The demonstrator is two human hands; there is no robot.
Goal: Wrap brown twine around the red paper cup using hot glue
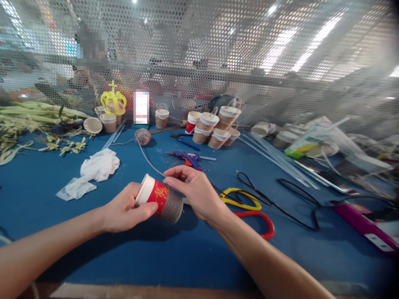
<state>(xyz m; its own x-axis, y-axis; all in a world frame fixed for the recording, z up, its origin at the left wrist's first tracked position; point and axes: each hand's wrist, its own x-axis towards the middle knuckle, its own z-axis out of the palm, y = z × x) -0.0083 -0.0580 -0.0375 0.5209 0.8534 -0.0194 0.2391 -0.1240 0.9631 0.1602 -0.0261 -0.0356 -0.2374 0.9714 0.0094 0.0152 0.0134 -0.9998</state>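
My left hand (126,209) grips a red and white paper cup (154,193) that lies on its side above the blue table (149,257). The cup's lower half is wound with grey-brown twine. My right hand (195,189) rests over the wound end, pinching the twine strand (149,162) between thumb and fingers. That strand runs back to a ball of twine (142,136) farther up the table.
A blue glue gun (186,157), yellow scissors (241,198) and red scissors (260,222) lie right of my hands. Several twine-wrapped cups (215,124) stand at the back by a perforated screen. White crumpled tissue (98,166) and green leaves (28,120) lie left. Black cables (289,195) cross right.
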